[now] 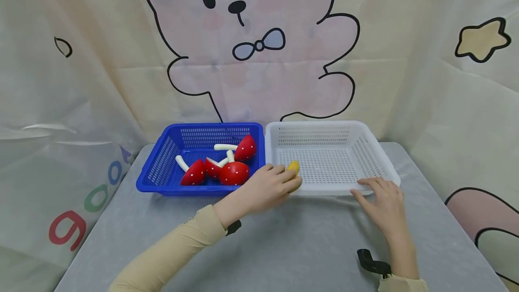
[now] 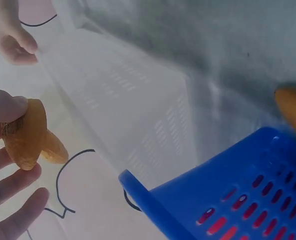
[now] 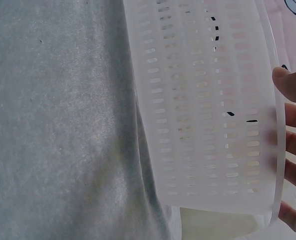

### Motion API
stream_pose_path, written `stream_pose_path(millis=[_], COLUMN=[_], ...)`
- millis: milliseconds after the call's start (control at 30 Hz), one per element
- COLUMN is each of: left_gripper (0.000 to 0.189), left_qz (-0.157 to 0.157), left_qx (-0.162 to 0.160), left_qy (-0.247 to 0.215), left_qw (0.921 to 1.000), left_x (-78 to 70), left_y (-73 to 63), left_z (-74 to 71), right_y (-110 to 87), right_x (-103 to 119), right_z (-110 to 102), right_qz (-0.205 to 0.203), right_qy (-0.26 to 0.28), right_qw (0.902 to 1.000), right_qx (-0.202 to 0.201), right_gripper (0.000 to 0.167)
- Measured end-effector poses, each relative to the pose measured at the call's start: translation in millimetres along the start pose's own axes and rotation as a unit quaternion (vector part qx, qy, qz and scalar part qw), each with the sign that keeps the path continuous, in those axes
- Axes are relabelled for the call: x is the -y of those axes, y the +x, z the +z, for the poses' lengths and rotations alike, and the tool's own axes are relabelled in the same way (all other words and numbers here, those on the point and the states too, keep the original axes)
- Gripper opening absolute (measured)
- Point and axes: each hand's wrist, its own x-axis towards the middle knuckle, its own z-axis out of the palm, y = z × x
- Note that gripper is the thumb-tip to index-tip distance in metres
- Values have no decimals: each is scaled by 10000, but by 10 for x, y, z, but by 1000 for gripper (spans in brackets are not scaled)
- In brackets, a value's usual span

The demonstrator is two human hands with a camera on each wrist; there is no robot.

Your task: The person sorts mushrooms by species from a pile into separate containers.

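Note:
My left hand [image 1: 271, 187] holds a yellow, lumpy ginger root [image 1: 293, 167] over the front left part of the white basket [image 1: 379, 157]. In the left wrist view the thumb and fingers pinch the ginger root [image 2: 28, 132], which has a side lobe and a brownish patch. My right hand [image 1: 383, 204] grips the white basket's rim near its front right corner. The right wrist view has the thumb [image 3: 290, 85] over the rim and the other fingers behind the wall. Several red toy mushrooms [image 1: 235, 173] with white dots and white stems lie in the blue basket [image 1: 160, 166].
The two baskets stand side by side on a grey-covered table [image 1: 300, 247], with a cartoon-printed curtain [image 1: 381, 57] behind. At the right edge of the left wrist view, an orange-tan thing [image 2: 295, 107] is cut off; its kind is unclear.

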Motion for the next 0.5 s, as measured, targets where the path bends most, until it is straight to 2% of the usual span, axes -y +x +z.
stream_pose_path(millis=[300, 500], left_gripper=[29, 17], left_qz=[225, 501], left_qx=[153, 188], left_qy=[58, 227], left_qw=[9996, 9983], left_x=[228, 347], left_y=[306, 458], left_z=[85, 224], right_y=[9, 8], right_x=[10, 10], right_z=[-9, -10], right_qz=[4, 17], right_qy=[3, 12], right_qw=[10000, 10000], right_qx=[-7, -18], right_gripper=[31, 31])
